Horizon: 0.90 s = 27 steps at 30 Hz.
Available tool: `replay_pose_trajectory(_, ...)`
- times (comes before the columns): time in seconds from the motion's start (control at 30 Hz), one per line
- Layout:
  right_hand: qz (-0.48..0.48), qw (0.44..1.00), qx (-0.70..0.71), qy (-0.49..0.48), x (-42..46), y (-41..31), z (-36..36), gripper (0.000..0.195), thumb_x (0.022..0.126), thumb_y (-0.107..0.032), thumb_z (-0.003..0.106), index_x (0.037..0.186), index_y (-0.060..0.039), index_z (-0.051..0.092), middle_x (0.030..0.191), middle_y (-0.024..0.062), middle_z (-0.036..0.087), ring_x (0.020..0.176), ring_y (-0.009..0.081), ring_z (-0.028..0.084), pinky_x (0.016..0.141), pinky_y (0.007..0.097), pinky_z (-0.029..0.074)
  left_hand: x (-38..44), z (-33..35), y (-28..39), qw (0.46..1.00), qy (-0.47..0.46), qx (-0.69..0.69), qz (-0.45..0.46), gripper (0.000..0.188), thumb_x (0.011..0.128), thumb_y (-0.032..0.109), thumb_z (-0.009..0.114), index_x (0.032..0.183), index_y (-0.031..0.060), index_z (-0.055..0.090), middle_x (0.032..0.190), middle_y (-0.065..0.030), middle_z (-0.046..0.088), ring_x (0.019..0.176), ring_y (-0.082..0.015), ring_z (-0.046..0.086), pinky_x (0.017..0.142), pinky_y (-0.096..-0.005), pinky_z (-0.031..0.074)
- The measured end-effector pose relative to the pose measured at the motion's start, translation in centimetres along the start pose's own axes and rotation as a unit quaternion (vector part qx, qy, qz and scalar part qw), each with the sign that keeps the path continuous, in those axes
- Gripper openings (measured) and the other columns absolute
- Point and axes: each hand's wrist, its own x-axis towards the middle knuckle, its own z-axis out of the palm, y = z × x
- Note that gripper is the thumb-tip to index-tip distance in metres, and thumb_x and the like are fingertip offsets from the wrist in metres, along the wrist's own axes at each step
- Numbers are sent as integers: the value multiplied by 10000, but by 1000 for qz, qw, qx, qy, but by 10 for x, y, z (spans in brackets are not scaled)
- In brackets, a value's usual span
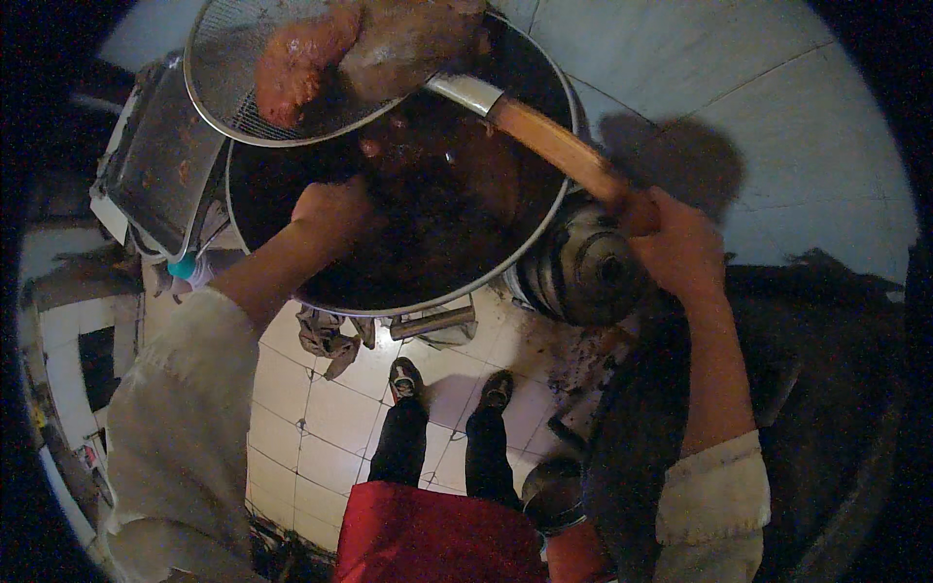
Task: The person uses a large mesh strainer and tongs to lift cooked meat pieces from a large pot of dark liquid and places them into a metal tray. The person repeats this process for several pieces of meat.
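My right hand (674,244) grips the end of the wooden handle (561,149) of a large round wire-mesh strainer (211,87). Reddish-brown pieces that look like meat (291,73) lie in the strainer, beside a larger greyish-brown piece (408,51). The strainer is over the far left part of a wide, deep metal pot (466,295) with dark contents. My left hand (339,211) reaches over or into the pot from the near left side. Its fingers are lost in the shadow, so what they touch is hidden.
A stained metal tray (164,160) stands left of the pot. Close by on the right is a round dark metal vessel (594,270). Crumpled brown material (328,339) hangs or lies below the pot's near rim. A tiled wall (765,87) rises behind; my shoes (406,379) stand on floor tiles.
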Motion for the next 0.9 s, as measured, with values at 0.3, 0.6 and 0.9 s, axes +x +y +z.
replay_pose_trajectory(0.3,-14,1000,-16,22,-1,-1,0,361,737,-250,754,1045,-97,644,936,172,707,914,415,654,768,506,525,63,24,22,985,-84,-134,-70,459,920,480,547,1177,117,658,1183,-149,684,1069,-304,680,908,-447,531)
replay_pose_trajectory(0.6,-19,999,-26,16,0,0,-2,294,786,-274,703,1013,-99,637,947,181,705,891,416,665,761,522,534,43,24,-2,980,-61,-165,-92,537,931,520,519,1268,111,608,1167,-165,687,1087,-317,667,922,-449,518)
replay_pose_trajectory(0.9,-17,999,-10,44,-2,3,4,269,740,-217,716,967,-106,621,901,163,695,894,427,640,723,521,509,89,46,20,970,-28,-237,-56,576,887,547,577,1275,123,616,1203,-168,671,1132,-325,642,958,-449,499)
